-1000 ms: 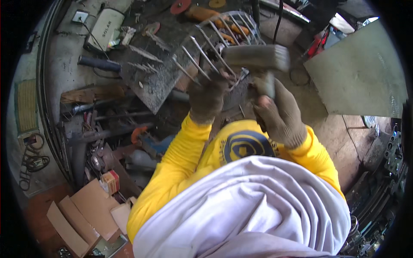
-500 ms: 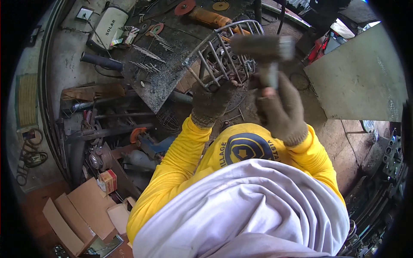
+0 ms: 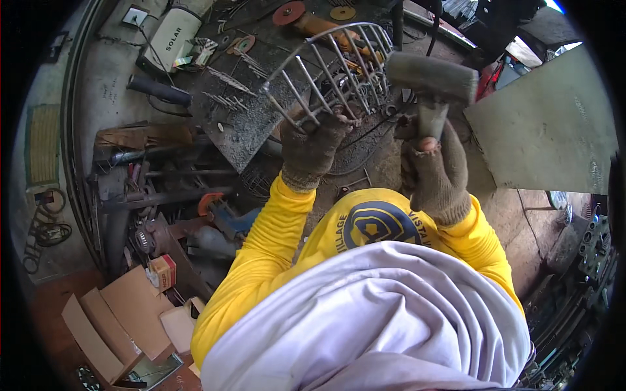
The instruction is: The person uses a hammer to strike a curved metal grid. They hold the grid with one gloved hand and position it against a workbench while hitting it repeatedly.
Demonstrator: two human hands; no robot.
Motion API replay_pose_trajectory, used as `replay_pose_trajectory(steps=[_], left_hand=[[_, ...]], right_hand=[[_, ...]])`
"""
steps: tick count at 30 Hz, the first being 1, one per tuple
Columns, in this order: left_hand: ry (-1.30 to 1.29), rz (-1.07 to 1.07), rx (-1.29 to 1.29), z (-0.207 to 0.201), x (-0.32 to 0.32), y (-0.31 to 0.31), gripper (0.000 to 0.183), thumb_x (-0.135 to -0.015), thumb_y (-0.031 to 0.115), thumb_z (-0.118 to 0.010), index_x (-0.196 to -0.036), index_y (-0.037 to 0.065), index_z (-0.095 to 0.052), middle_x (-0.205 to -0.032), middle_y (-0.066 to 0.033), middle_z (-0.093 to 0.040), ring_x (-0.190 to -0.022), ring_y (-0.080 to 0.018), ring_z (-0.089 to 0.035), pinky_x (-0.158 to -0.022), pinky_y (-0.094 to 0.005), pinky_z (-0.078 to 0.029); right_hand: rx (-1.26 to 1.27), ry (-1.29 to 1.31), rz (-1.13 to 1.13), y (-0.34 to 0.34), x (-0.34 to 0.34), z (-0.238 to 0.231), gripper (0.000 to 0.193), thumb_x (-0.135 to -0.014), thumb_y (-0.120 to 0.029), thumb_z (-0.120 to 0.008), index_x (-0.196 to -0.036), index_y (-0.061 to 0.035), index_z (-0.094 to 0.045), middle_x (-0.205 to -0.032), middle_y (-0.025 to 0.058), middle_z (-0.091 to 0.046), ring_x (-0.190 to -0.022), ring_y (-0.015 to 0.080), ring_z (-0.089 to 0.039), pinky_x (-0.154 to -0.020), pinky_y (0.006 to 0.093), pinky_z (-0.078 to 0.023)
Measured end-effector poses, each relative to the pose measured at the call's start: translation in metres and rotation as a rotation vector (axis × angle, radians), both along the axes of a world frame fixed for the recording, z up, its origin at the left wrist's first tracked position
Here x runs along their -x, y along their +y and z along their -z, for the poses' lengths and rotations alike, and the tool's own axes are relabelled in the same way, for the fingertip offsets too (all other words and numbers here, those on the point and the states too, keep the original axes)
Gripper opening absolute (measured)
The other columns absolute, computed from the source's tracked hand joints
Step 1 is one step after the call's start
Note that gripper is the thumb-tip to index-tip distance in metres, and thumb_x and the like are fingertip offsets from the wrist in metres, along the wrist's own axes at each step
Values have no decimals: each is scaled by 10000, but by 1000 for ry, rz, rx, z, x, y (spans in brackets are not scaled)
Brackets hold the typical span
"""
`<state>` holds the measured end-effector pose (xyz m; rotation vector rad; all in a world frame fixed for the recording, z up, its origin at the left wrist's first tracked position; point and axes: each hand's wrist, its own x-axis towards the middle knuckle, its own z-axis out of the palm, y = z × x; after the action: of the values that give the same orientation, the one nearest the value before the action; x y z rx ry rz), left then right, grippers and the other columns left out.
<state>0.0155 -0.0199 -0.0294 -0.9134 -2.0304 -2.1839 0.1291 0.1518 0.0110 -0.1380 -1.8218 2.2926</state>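
Note:
My left hand, in a dark knitted glove, is closed round the near end of a curved metal rack made of welded rods. The rack is tilted up over the work table's corner, its bars fanning away from me. In my gloved right hand a hammer is gripped by its handle, thumb along the shaft. Its thick, blurred head is raised just right of the rack and appears apart from it. The lower part of the handle is hidden by the glove.
On the dark work table lie an orange angle grinder, thin metal rods, grinding discs and grit. A large metal sheet stands at the right. Cardboard boxes and a blue-and-orange tool sit lower left.
The hammer and my right hand have moved to the right. My left hand has shifted slightly left and down, and the rack has swung left with it.

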Motion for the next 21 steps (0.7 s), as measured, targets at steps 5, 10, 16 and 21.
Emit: replay_pose_trajectory(steps=[5, 10, 16, 21], left_hand=[[-152, 12, -172, -10, -5, 2, 217, -807, -41, -672, -1018, 5, -642, -987, -99, -675, -829, -172, -659, -749, -324, -561], [-36, -28, 57, -9, -7, -2, 279, -781, -23, -713, -1042, -21, -615, -1000, -99, -672, -843, -170, -658, -747, -301, -557], [-89, -9, 74, -3, -7, -1, 187, -821, 50, -686, -995, -18, -669, -929, -111, -696, -867, -175, -669, -756, -312, -551], [-263, 132, -117, 8, -11, -4, 276, -836, -12, -638, -1108, -27, -596, -994, -100, -671, -872, -150, -640, -744, -283, -529]], right_hand=[[3, -34, -85, -3, 4, 4, 362, -952, -351, -515, -1066, -8, -541, -687, 13, -547, -541, 67, -491, -477, 230, -378], [-41, -31, -69, -4, 10, 6, 363, -949, -352, -518, -1058, -7, -550, -715, 26, -570, -591, 88, -526, -534, 247, -413], [-60, -49, -153, -5, 12, 4, 364, -951, -353, -506, -1046, -4, -552, -718, 37, -577, -603, 114, -541, -548, 266, -422], [-141, -51, -223, -5, 18, -3, 372, -956, -358, -491, -1029, 3, -542, -702, 47, -564, -572, 110, -532, -516, 264, -401]])
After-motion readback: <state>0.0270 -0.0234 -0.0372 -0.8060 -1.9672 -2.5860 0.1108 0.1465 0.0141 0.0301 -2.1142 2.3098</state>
